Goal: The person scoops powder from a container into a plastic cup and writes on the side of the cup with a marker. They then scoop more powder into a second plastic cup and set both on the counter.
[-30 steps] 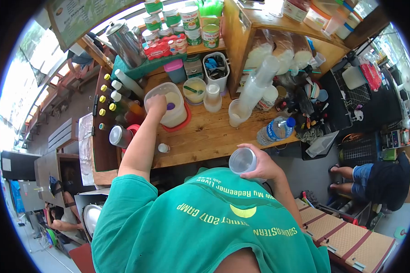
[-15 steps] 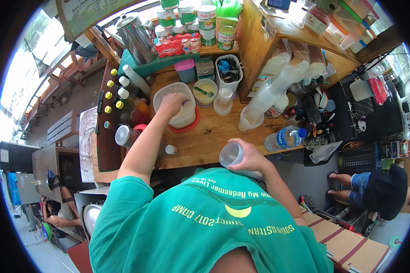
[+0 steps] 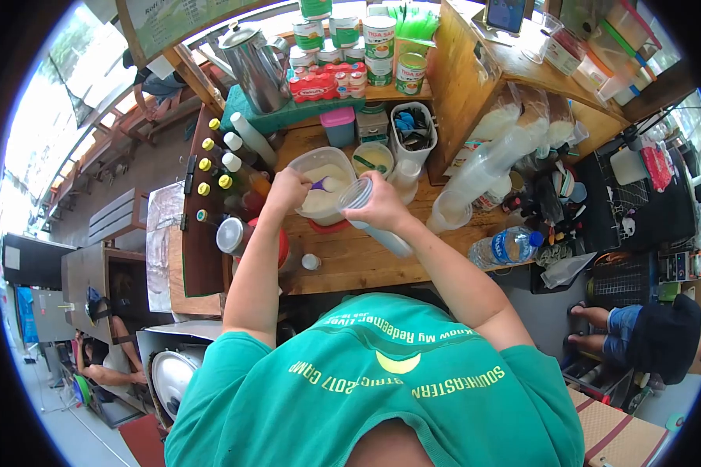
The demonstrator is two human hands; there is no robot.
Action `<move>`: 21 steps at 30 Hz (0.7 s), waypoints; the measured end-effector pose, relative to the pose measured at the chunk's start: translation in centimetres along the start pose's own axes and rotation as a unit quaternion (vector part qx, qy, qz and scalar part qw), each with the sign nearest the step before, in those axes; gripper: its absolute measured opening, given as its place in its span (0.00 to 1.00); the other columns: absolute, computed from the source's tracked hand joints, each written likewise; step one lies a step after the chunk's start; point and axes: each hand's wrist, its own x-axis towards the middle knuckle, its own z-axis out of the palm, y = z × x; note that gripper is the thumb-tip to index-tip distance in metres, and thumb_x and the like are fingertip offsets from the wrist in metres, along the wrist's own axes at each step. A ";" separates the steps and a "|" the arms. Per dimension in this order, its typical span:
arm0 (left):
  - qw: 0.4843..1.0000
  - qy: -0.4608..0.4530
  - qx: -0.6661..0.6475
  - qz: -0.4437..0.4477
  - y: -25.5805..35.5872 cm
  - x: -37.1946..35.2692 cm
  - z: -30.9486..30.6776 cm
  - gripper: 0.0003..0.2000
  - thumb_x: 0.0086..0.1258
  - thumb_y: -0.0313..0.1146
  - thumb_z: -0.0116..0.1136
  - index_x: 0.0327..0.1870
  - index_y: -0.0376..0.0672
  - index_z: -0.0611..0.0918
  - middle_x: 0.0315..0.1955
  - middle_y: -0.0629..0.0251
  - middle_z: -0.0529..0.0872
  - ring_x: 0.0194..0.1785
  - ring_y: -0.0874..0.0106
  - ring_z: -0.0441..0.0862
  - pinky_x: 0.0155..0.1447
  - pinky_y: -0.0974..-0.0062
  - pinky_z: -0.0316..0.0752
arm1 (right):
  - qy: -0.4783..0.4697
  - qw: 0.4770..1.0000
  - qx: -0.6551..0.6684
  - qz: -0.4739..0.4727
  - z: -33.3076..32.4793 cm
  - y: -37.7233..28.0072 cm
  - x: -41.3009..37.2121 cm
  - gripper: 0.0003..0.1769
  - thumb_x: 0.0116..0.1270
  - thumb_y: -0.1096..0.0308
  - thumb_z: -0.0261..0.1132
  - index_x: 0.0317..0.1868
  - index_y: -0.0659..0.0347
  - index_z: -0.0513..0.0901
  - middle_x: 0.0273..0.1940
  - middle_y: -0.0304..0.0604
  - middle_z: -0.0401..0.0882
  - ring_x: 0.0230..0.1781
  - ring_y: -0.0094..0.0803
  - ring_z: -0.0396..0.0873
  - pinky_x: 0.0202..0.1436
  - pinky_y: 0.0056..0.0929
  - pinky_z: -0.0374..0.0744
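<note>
My left hand is closed around the handle of a purple spoon. The spoon's bowl carries white granules over a clear square tub, which holds more of the same pale granules. In my right hand is a clear plastic cup, tilted, its mouth toward the tub's right side and near the spoon. Just behind the cup stands a round container of cream-coloured contents with a green spoon in it. A red lid shows under the tub.
Bottles with yellow and white caps line the left. Cans and a steel pitcher stand at the back. Stacked clear cups and a water bottle are at right. Another person is at far right.
My right hand has raised the cup from near my body to the tub's right side. My left hand has come out of the tub's contents with a filled spoon. The view has shifted slightly.
</note>
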 end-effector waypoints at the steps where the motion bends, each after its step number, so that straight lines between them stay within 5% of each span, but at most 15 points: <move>1: 0.999 0.015 -0.048 -0.005 0.3 -0.8 -0.8 0.11 0.65 0.28 0.66 0.46 0.39 0.93 0.31 0.49 0.92 0.32 0.60 0.90 0.44 0.62 0.85 | -0.001 1.000 0.000 -0.001 0.1 -0.3 0.5 0.57 0.43 0.46 0.85 0.69 0.69 0.69 0.59 0.60 0.83 0.61 0.48 0.84 0.65 0.40 0.81; 6: 0.983 0.045 -0.180 -0.011 3.4 -5.0 -2.1 0.12 0.68 0.26 0.65 0.50 0.37 0.91 0.35 0.47 0.92 0.36 0.60 0.91 0.45 0.63 0.84 | -0.009 0.999 -0.039 0.027 0.0 -1.3 2.1 0.59 0.42 0.45 0.85 0.70 0.70 0.69 0.61 0.61 0.81 0.63 0.49 0.82 0.67 0.40 0.80; 8: 0.965 0.124 -0.169 0.159 4.7 -6.4 -1.0 0.09 0.70 0.23 0.63 0.48 0.36 0.91 0.37 0.49 0.91 0.40 0.57 0.91 0.48 0.63 0.83 | -0.015 0.999 -0.030 0.015 -0.1 -1.4 2.1 0.59 0.42 0.45 0.85 0.70 0.70 0.69 0.61 0.61 0.81 0.63 0.50 0.82 0.67 0.40 0.80; 10: 0.965 0.136 -0.096 0.204 5.4 -7.1 -0.8 0.08 0.70 0.22 0.62 0.46 0.37 0.90 0.38 0.49 0.90 0.43 0.53 0.90 0.49 0.60 0.83 | -0.018 1.000 -0.023 0.004 -0.3 -1.3 2.0 0.59 0.43 0.45 0.85 0.70 0.70 0.69 0.61 0.61 0.81 0.63 0.50 0.82 0.67 0.40 0.80; 12: 0.931 0.268 -0.038 0.244 5.9 -6.8 -0.6 0.09 0.69 0.21 0.62 0.47 0.37 0.89 0.37 0.50 0.89 0.42 0.50 0.88 0.48 0.56 0.82 | -0.004 1.000 -0.027 -0.006 0.0 -0.7 1.9 0.59 0.43 0.46 0.85 0.70 0.70 0.68 0.61 0.61 0.81 0.63 0.50 0.82 0.67 0.40 0.80; 14: 0.944 0.261 -0.035 0.199 4.9 -4.5 0.3 0.10 0.65 0.22 0.62 0.45 0.40 0.90 0.40 0.48 0.89 0.43 0.50 0.89 0.49 0.55 0.84 | 0.011 0.999 -0.037 0.001 0.3 -0.2 1.5 0.58 0.43 0.48 0.86 0.70 0.70 0.69 0.59 0.60 0.82 0.61 0.48 0.83 0.66 0.39 0.81; 16: 0.977 0.137 0.138 0.085 2.3 -1.2 2.9 0.12 0.62 0.20 0.61 0.44 0.41 0.92 0.40 0.46 0.90 0.44 0.49 0.90 0.49 0.53 0.84 | 0.019 0.999 -0.047 0.004 0.4 -0.1 0.9 0.58 0.42 0.50 0.87 0.70 0.69 0.69 0.57 0.58 0.84 0.60 0.46 0.85 0.64 0.38 0.82; 21: 0.984 0.031 0.137 0.109 1.1 2.6 6.1 0.08 0.58 0.23 0.63 0.35 0.40 0.92 0.36 0.45 0.90 0.42 0.49 0.90 0.48 0.54 0.84 | 0.026 0.999 -0.024 -0.003 0.4 0.1 -0.4 0.55 0.43 0.50 0.87 0.67 0.70 0.71 0.56 0.59 0.84 0.59 0.48 0.85 0.64 0.39 0.82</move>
